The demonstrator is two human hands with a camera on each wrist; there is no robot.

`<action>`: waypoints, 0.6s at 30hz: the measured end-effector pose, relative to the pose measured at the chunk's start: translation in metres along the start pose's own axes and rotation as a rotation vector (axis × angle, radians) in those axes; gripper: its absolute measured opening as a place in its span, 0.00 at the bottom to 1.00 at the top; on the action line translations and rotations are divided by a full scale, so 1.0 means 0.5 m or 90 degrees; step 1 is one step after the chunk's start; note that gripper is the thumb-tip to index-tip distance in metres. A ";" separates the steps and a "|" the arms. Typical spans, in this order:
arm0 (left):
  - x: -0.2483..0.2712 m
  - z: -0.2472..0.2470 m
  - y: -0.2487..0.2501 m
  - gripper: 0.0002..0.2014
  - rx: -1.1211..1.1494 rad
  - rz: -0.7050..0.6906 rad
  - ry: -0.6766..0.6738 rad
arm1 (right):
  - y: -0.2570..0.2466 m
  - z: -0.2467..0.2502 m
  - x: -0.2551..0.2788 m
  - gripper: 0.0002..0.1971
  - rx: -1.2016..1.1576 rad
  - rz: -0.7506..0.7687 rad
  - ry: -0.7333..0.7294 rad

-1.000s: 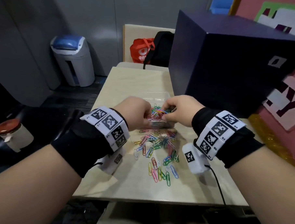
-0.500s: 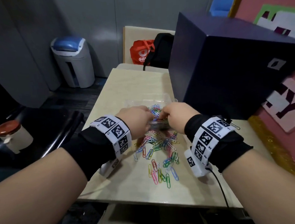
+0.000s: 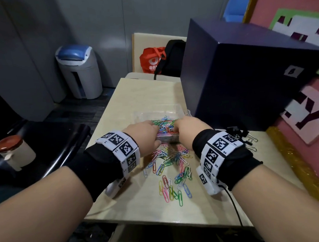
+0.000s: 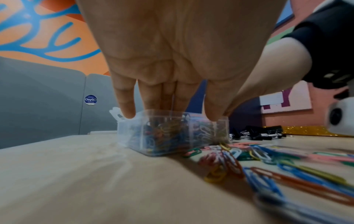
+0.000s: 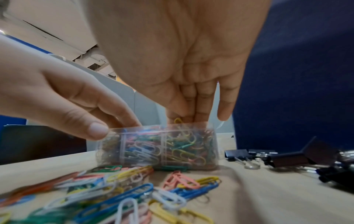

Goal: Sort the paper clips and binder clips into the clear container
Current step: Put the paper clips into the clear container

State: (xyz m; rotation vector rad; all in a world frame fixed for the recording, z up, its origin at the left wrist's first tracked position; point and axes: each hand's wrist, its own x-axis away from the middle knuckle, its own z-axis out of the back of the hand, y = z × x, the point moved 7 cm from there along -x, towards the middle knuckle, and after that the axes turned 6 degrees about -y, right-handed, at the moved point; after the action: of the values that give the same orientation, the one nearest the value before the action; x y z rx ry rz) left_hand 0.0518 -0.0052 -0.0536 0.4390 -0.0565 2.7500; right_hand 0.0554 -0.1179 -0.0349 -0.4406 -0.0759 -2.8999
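Note:
A clear container [image 3: 180, 111] with its lid open stands mid-table, heaped with coloured paper clips [image 3: 164, 124]. More paper clips [image 3: 172, 166] lie scattered on the table in front of it. Black binder clips [image 3: 242, 137] lie to its right. My left hand [image 3: 146, 134] reaches down into the container with straight fingers [image 4: 164, 104], and its thumb [image 5: 95, 130] touches the near rim. My right hand [image 3: 189, 129] dips in from the right, its thumb and fingertips together on a few paper clips; a yellow one [image 5: 178, 120] shows there.
A big dark blue box [image 3: 244, 77] stands close behind and right of the container. The small table [image 3: 140, 204] ends just left of my left wrist, above a black chair [image 3: 51, 142]. A gold-edged pink board [image 3: 303, 169] borders the right.
Both hands have sunk from just above the container down into it, closer to the heap of clips inside. The loose clips on the table lie as before.

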 end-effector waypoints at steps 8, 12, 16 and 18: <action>-0.001 0.021 0.014 0.32 -0.004 -0.023 0.071 | 0.004 0.008 -0.019 0.28 -0.125 0.040 0.057; -0.006 -0.017 0.014 0.40 -0.048 -0.009 0.012 | -0.010 -0.025 -0.027 0.25 -0.067 0.080 0.015; 0.003 -0.028 0.002 0.42 -0.057 -0.006 -0.006 | 0.002 -0.026 -0.023 0.22 -0.024 0.065 -0.010; 0.009 -0.023 0.001 0.43 -0.049 0.011 -0.010 | 0.008 -0.020 -0.021 0.22 -0.026 0.052 0.005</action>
State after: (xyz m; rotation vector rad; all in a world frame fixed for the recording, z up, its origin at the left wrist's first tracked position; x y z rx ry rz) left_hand 0.0442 -0.0033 -0.0634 0.4412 -0.1693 2.7504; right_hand 0.0631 -0.1206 -0.0475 -0.4290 0.0030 -2.8279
